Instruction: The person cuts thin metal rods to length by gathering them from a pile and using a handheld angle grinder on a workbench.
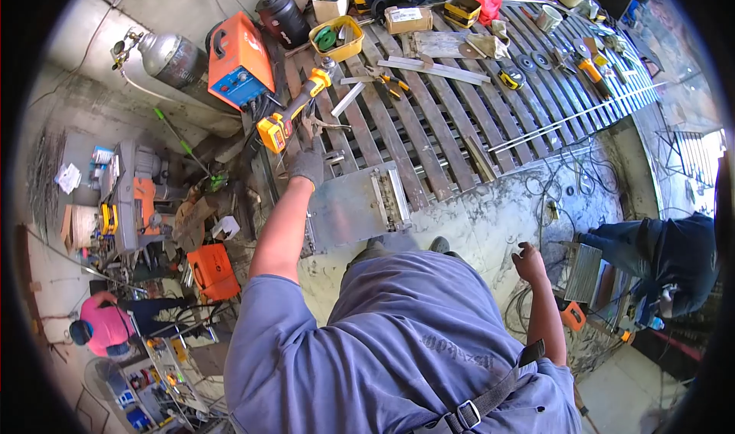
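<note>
My left hand (308, 165), in a dark grey glove, is at the near left edge of the slatted metal table. Its fingers are closed beside a metal clamp (328, 125); what they hold is hidden. Under the wrist, a flat metal sheet (346, 210) projects from the table edge, with a hinge-like metal strip (392, 196) along its right side. A yellow and black angle grinder (295, 111) lies just beyond the glove. My right hand (528, 264) is bare and hangs off to the right over the floor, fingers loosely bent and apart, holding nothing visible.
An orange welding machine (241, 62) and a gas cylinder (174, 60) stand at the left. Pliers (392, 83), flat bars (434, 69) and a tape measure (511, 78) lie on the table. Cables (566, 189) trail over the floor. Another person (674, 262) bends at right; one (111, 325) is at left.
</note>
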### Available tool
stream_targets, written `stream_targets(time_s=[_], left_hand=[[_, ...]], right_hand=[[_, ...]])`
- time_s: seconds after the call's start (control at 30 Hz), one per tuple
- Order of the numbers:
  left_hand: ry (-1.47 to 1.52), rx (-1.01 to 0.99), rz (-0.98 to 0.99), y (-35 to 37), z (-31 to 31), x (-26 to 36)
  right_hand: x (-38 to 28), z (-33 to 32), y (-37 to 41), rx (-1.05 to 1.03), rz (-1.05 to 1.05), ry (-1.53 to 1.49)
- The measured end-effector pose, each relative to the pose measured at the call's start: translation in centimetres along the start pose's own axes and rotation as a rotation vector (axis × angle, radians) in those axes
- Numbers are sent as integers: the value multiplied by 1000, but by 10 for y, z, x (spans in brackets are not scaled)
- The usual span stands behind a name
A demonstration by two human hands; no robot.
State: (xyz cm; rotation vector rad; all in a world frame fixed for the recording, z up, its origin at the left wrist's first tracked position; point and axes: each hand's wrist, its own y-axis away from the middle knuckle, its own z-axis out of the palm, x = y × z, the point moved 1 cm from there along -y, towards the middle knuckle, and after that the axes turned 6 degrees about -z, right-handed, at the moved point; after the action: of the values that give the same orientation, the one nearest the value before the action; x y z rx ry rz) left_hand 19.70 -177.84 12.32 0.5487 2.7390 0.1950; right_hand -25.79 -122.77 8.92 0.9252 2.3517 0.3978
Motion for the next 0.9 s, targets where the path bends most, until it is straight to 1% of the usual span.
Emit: stream_targets(time_s=[0.03, 0.13, 0.17, 0.2, 0.23, 0.27, 0.3, 0.33, 0.4, 0.43, 0.47, 0.5, 0.6, 0.63, 0.73, 0.77, 0.87, 0.9], left_hand=[[77, -39, -48, 9, -13, 2], [127, 64, -11, 41, -29, 13], [106, 112, -3, 66, -49, 30], [92, 93, 72, 92, -76, 50], [92, 9, 199, 122, -108, 74], [124, -68, 298, 150, -135, 98], [179, -135, 377, 173, -152, 121], [276, -159, 393, 188, -157, 140], [471, -213, 423, 217, -167, 178], [532, -209, 449, 223, -151, 191], [527, -236, 464, 227, -152, 202], [583, -246, 475, 229, -152, 208], [710, -219, 523, 226, -137, 205], [745, -198, 537, 225, -135, 200], [722, -170, 496, 224, -142, 183], [698, -123, 496, 227, -146, 178], [517, -151, 405, 223, -141, 180], [496, -97, 420, 222, -133, 178]], right_hand=[[-12, -10, -3, -1, -54, -35], [-65, -31, -5, -19, -221, -188], [-94, -40, -2, -21, -301, -240], [-119, -45, 0, 35, -429, -253], [-150, -54, 2, 14, -520, -287], [-175, -57, 3, -10, -569, -245], [-201, -61, 4, -7, -676, -233], [-219, -57, 3, 85, -827, -134], [-253, -58, 5, 171, -1045, 18], [-257, -53, 3, 105, -1065, 142], [-259, -45, 0, 40, -1082, 270], [-262, -37, -2, -23, -1099, 404], [-271, -26, 7, 122, -1054, 566], [-274, -25, 9, 159, -1051, 588], [-293, -26, 14, 80, -979, 533], [-296, -25, 12, 81, -987, 492], [-298, -19, 12, 8, -904, 625], [-303, -19, 13, 34, -926, 599]])
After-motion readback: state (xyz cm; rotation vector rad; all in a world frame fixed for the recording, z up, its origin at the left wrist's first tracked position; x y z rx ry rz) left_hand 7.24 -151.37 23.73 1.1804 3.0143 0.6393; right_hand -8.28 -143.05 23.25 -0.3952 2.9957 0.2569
